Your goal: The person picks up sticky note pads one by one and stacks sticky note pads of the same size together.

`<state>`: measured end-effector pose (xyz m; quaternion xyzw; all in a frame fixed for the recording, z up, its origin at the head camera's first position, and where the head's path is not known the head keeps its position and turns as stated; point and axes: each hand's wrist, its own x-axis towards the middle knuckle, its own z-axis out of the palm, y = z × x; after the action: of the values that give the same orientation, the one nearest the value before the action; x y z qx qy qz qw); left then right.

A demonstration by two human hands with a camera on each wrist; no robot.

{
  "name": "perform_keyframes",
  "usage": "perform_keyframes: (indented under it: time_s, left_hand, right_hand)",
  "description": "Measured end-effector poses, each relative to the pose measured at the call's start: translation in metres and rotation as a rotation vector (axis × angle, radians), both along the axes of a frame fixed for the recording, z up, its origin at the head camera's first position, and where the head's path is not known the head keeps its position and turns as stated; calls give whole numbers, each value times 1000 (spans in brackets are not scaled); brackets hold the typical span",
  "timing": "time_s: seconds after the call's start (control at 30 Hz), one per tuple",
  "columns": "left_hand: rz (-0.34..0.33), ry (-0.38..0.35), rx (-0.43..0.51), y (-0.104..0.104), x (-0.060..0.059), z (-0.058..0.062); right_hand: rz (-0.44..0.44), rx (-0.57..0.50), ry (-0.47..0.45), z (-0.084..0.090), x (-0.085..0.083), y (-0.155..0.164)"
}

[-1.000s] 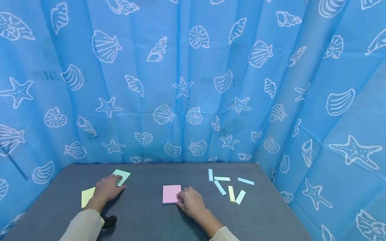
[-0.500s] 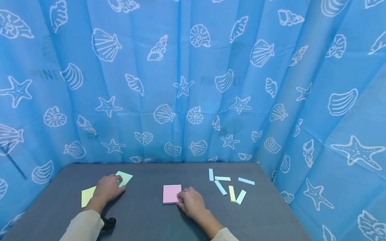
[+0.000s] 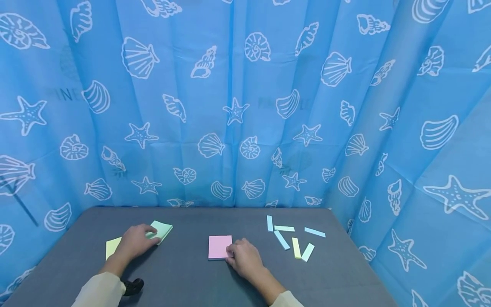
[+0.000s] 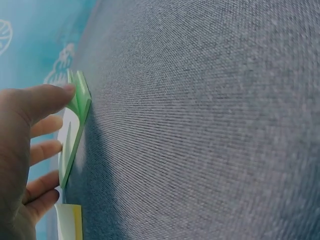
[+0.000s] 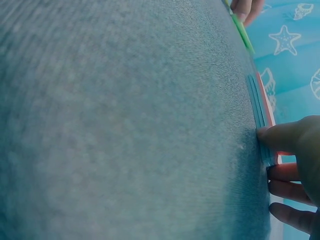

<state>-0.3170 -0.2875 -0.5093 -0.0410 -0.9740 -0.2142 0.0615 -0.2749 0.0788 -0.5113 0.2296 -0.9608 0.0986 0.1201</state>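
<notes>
The left grip point(image 3: 134, 241) pinches the green pad point(image 3: 163, 231), which has slid slightly rightward and now bends, its sheets parting beside the thumb. Just left of that grip, the yellow pad point(image 3: 113, 246) lies partly hidden. The right grip point(image 3: 244, 256), unmoved, pinches the right edge of the pink-topped stack point(image 3: 220, 246). Right of it, six strips point(image 3: 281, 240) lie unchanged on the desk point(image 3: 184, 266).

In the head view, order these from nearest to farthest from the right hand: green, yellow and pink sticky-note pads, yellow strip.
1. Pink sticky-note pad: touching the right hand, on its left
2. Yellow strip: to the right
3. Green sticky-note pad: left, at the left hand
4. Yellow sticky-note pad: farthest left
</notes>
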Motion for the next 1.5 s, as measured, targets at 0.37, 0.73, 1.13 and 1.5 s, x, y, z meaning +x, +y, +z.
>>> perform_keyframes:
  time_s: [0.37, 0.73, 1.13, 1.5]
  left_hand:
    - [32, 74, -86, 2, 4, -6]
    - [203, -34, -79, 2, 7, -7]
    - [314, -12, 102, 14, 9, -8]
    - [341, 213, 313, 38, 14, -10]
  right_hand:
    - [8, -8, 23, -2, 0, 1]
    - [13, -23, 12, -1, 0, 1]
    - [20, -19, 34, -4, 0, 2]
    - [37, -49, 67, -6, 0, 2]
